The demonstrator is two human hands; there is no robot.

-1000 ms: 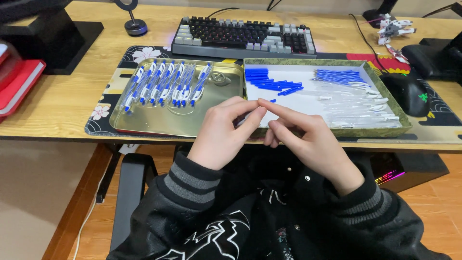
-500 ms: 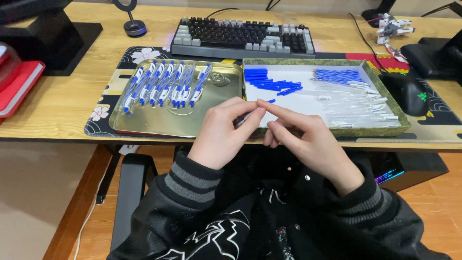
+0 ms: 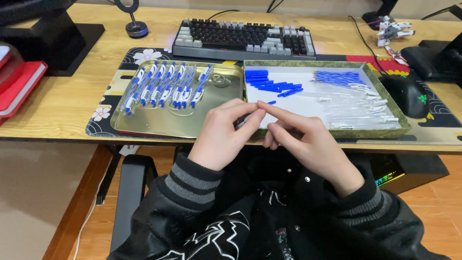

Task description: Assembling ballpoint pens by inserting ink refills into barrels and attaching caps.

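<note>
My left hand (image 3: 226,132) and my right hand (image 3: 303,139) meet at the desk's front edge, fingertips together around a small clear pen part (image 3: 242,123), mostly hidden by the fingers. Just behind them lies a green-rimmed tray (image 3: 385,103) with a pile of blue caps (image 3: 269,84), blue refills (image 3: 339,78) and clear pen barrels (image 3: 358,108). One loose blue piece (image 3: 271,102) lies near my fingertips. To the left, a gold metal tray (image 3: 166,126) holds a row of several assembled blue and white pens (image 3: 168,86).
A keyboard (image 3: 243,37) stands behind the trays. A black mouse (image 3: 409,94) sits to the right of the green tray. Red books (image 3: 19,86) and a black monitor base (image 3: 57,41) are at the left. A patterned desk mat (image 3: 103,113) lies under the trays.
</note>
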